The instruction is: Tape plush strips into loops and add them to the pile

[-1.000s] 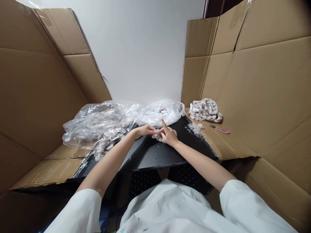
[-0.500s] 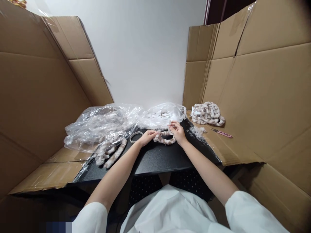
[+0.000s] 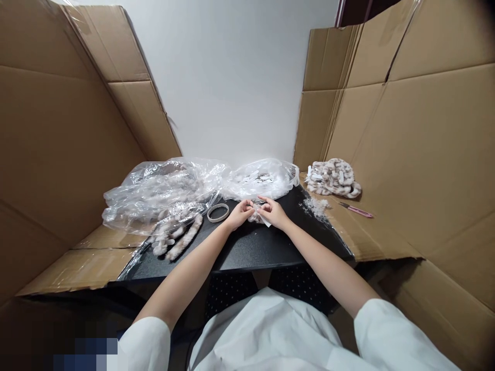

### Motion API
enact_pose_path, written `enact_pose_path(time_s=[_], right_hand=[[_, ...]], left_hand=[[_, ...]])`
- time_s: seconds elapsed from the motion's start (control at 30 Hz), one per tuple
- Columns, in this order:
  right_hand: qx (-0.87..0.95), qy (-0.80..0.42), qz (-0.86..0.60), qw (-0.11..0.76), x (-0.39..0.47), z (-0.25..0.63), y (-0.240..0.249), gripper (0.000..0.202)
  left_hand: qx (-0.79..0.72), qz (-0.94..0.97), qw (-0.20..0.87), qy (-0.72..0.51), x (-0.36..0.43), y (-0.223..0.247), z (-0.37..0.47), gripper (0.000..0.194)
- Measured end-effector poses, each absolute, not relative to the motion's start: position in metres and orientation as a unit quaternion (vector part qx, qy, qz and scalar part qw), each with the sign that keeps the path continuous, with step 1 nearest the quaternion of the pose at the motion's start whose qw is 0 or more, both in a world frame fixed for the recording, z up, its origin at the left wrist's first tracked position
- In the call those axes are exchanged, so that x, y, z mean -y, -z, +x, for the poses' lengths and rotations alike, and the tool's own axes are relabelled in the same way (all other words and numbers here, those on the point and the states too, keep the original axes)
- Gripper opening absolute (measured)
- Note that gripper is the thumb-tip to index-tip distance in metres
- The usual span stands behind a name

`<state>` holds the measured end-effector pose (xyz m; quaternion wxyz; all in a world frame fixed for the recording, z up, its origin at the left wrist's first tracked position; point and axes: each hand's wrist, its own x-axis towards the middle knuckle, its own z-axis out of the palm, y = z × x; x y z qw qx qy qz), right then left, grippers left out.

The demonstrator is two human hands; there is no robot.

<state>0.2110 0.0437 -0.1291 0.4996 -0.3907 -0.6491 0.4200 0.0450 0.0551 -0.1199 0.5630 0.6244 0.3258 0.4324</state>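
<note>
My left hand (image 3: 240, 215) and my right hand (image 3: 274, 213) have come together over the middle of the black table. Between them is a fluffy white-and-brown band (image 3: 255, 218), mostly hidden by the fingers. The left hand is closed on this band. In the right hand's pinch is a small white tag (image 3: 266, 222) that sticks out below the fingers, against the band. Just left of my left hand lies a pale ring, like a roll of tape (image 3: 218, 213). More fluffy bands (image 3: 185, 238), some with white tags, lie farther left.
A large clear plastic bag (image 3: 135, 198) of fluffy pieces stands at the left. Behind my hands is a plastic bag of white tags (image 3: 263, 178). Tagged bands (image 3: 334, 178), a pink cutter (image 3: 356, 209) and fluffy scraps (image 3: 317, 207) lie right. Cardboard walls (image 3: 436, 139) flank the table (image 3: 247, 252).
My right hand has moved left and down, bringing the white tag to the band beside my left hand. The band's open loop is now mostly covered by the hands. The view has shifted slightly.
</note>
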Motion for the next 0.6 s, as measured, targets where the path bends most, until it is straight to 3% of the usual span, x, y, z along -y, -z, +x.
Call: enact_pose_path(time_s=[0.17, 0.6], right_hand=[[0.646, -0.43, -0.392, 0.494, -0.0463, 0.2108, 0.1303, 0.05], [0.639, -0.434, -0.408, 0.487, -0.0463, 0.2143, 0.1271, 0.041]], left_hand=[[-0.319, 0.637, 0.549, -0.437, -0.0535, 0.1191, 0.0464, 0.044], [-0.354, 0.628, 0.511, -0.468, -0.0544, 0.1138, 0.0459, 0.048]])
